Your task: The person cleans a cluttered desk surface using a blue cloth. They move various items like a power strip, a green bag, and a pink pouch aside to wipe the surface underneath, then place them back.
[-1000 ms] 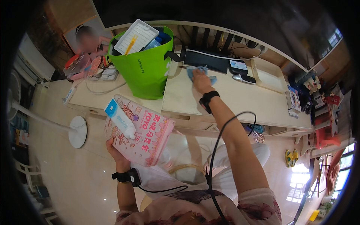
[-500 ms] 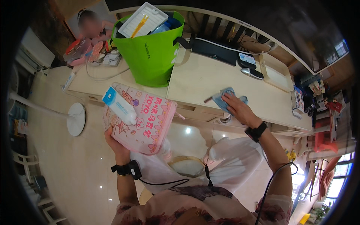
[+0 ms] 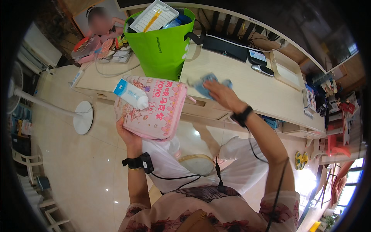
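Note:
My left hand (image 3: pixel 128 133) is closed on the near left edge of a pink zippered case (image 3: pixel 168 110) with printed pictures and lettering. A white tube with a blue end (image 3: pixel 131 94) lies on top of the case, its white cap pointing toward the case's middle. My right hand (image 3: pixel 222 95) presses a crumpled blue cloth (image 3: pixel 208 82) on the front part of a pale cabinet top (image 3: pixel 239 91). The cloth and fingers are slightly blurred, and the fingers partly cover the cloth. The case is held in front of the cabinet, left of the cloth.
Behind the case stands a bright green bag (image 3: pixel 160 52) with a white tray and yellow tool on top. A black box (image 3: pixel 224 48), a computer mouse (image 3: pixel 262 70) and a cream tray (image 3: pixel 286 73) lie farther back. A white fan base (image 3: pixel 83 118) stands left.
My right hand has slid the blue cloth leftward along the cabinet top, closer to the case. My left hand has raised the case and tube slightly toward the cabinet.

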Motion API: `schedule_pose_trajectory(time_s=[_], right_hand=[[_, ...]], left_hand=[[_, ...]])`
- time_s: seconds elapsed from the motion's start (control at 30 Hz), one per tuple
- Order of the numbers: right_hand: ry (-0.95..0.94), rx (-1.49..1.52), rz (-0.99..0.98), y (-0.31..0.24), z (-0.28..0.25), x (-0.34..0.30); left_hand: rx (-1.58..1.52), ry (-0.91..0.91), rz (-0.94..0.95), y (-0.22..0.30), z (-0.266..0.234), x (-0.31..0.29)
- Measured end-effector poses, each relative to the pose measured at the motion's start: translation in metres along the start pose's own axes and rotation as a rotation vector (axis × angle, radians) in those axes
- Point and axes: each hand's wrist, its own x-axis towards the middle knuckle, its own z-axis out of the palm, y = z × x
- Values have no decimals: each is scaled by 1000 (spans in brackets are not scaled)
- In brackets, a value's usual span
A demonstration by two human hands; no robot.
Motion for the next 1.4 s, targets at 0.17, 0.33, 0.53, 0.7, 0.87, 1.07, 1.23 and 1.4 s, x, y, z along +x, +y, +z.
schedule_pose_trajectory(time_s=[0.17, 0.33, 0.53, 0.7, 0.87, 1.07, 1.23, 1.4], right_hand=[[-226, -40, 88, -29, -44, -71], [-107, -3, -83, -37, 3, -3], [-2, 19, -74, -20, 35, 83], [53, -45, 116, 32, 11, 26], [167, -239, 400, 89, -50, -106], [134, -245, 555, 62, -53, -97], [147, -239, 473, 69, -50, -96], [113, -265, 524, 65, -59, -94]], left_hand=[[-25, -5, -25, -1, 5, -5], [-44, -41, -43, -6, -2, -1], [6, 20, -3, -10, 11, -2], [3, 17, 8, 15, -6, 11], [119, 6, 163, 75, -75, 54], [247, 115, 81, 71, -131, 124], [338, 170, -64, 35, -158, 189], [295, 47, -136, 28, -150, 236]])
